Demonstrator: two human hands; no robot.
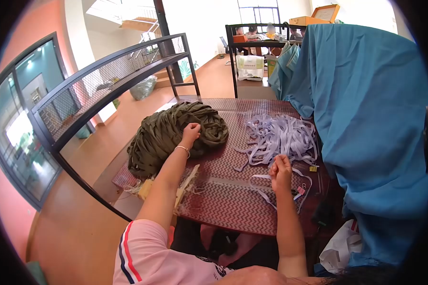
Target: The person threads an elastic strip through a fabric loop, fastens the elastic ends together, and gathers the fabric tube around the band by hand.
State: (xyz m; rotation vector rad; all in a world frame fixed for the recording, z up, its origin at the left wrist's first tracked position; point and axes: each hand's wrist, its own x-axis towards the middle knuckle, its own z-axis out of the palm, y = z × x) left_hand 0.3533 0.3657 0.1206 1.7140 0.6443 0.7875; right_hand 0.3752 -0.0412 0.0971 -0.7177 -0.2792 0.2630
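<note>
A large bundle of dark green fabric [164, 128] lies heaped on the left of the table. My left hand [191, 133] is over its right part, with the fingers curled closed; whether any fabric is between them is hidden. On the right lies a tangled pile of pale lavender-white flat strips [283, 135]. At the near edge of that pile my right hand [281, 172] is closed in a pinch. One loose strip [260, 176] runs up to this hand and loops around beside it. What sits between the right fingertips is too small to make out.
The table [223, 202] has a dark red zigzag-patterned cover. Near my right hand lie a pink clip [301, 189] and a small yellow piece [313, 168]. Blue cloth [366, 118] drapes along the right side. A black metal rack [114, 85] borders the left. People sit far back.
</note>
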